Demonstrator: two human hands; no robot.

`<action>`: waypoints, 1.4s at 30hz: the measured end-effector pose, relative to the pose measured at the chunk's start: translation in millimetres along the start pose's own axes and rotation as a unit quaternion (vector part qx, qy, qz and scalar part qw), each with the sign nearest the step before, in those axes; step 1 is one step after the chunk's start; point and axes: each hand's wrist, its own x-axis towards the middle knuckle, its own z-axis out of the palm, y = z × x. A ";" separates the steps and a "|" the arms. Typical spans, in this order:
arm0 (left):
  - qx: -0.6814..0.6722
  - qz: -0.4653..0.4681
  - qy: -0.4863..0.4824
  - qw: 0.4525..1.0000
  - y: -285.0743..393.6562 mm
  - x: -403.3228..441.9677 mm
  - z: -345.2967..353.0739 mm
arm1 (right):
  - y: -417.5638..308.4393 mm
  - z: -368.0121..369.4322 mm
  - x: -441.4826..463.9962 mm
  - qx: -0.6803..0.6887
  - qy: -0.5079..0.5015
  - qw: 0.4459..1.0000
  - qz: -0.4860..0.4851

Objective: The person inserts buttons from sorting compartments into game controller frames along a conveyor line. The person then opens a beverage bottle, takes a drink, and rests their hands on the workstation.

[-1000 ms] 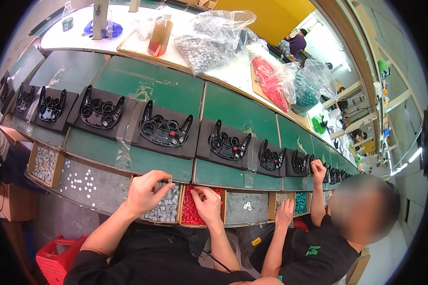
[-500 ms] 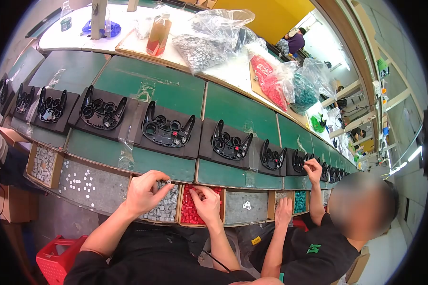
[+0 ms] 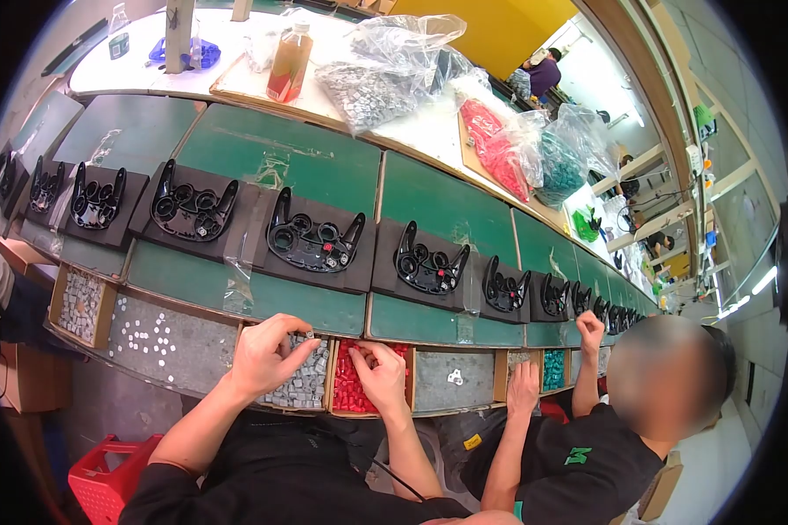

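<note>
Over a box of grey buttons [image 3: 299, 389], my left hand [image 3: 267, 357] pinches a small grey button [image 3: 310, 335] between thumb and fingertips. My right hand [image 3: 381, 376] rests above the box of red buttons [image 3: 348, 395], fingertips drawn together; whatever they hold, if anything, is hidden. Beyond both hands, black game controller shells [image 3: 315, 238] lie on dark foam pads [image 3: 258, 254] along the green line. The shell ahead of me carries a red button and a grey one. The shell to its right [image 3: 431, 267] shows a red button.
A co-worker's hands [image 3: 524, 389] are at the right, near a box of green buttons [image 3: 553, 369]. Loose white pieces [image 3: 149, 337] lie on the grey tray at left. Bags of grey [image 3: 368, 96], red [image 3: 492, 144] and green parts [image 3: 562, 166] and a bottle [image 3: 290, 63] stand behind the line.
The shells and pads have shifted slightly to the right. The co-worker's raised hand has come away from a shell and dropped lower. My hands look unmoved.
</note>
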 end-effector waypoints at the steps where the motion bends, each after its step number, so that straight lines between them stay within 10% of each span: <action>1: 0.002 0.002 0.000 1.000 -0.7 -0.2 0.0 | 0.4 0.2 0.0 -0.001 0.002 1.000 -0.004; 42: -0.009 -0.005 0.014 1.000 -3.3 -2.6 2.6 | -2.5 -0.6 1.0 -0.004 0.005 1.000 -0.007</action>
